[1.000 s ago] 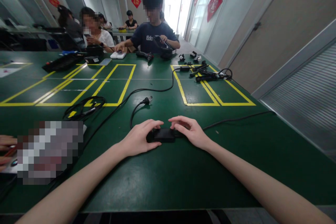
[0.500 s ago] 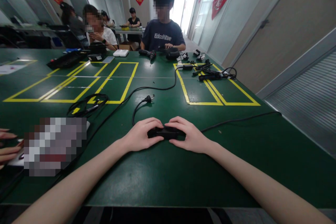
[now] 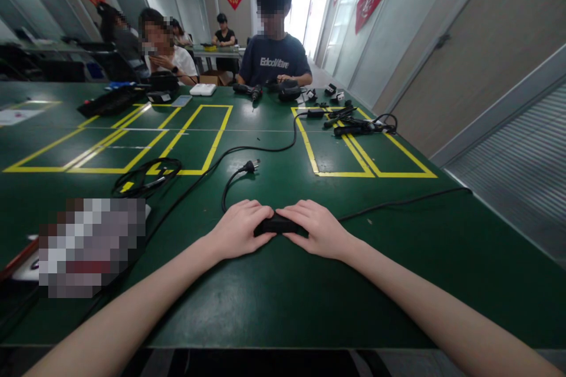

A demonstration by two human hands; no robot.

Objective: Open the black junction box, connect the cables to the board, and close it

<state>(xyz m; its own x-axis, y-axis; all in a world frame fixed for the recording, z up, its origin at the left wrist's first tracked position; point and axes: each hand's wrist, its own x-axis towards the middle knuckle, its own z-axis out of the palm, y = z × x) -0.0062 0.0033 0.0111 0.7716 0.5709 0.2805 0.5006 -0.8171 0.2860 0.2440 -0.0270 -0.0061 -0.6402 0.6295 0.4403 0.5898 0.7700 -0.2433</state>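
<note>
A black power adapter brick point(image 3: 277, 225) lies flat on the green table point(image 3: 283, 306), near the front edge. My left hand point(image 3: 239, 230) curls over its left end and my right hand point(image 3: 316, 230) curls over its right end, fingertips nearly meeting above it. Only a narrow strip of the brick shows between them. A thin black cord point(image 3: 398, 201) leaves the brick to the right. Another cord loops back from the left to a plug point(image 3: 250, 166) lying just behind my hands.
A coil of black cable point(image 3: 145, 177) lies at left, near a blurred object. Yellow tape rectangles point(image 3: 354, 147) mark the table. More adapters and cables point(image 3: 358, 123) sit at the far right. Several people sit at the far edge, one in a dark shirt point(image 3: 274, 62).
Both hands have closed in over the brick, covering most of it. A co-worker's hand at the left edge has gone from view.
</note>
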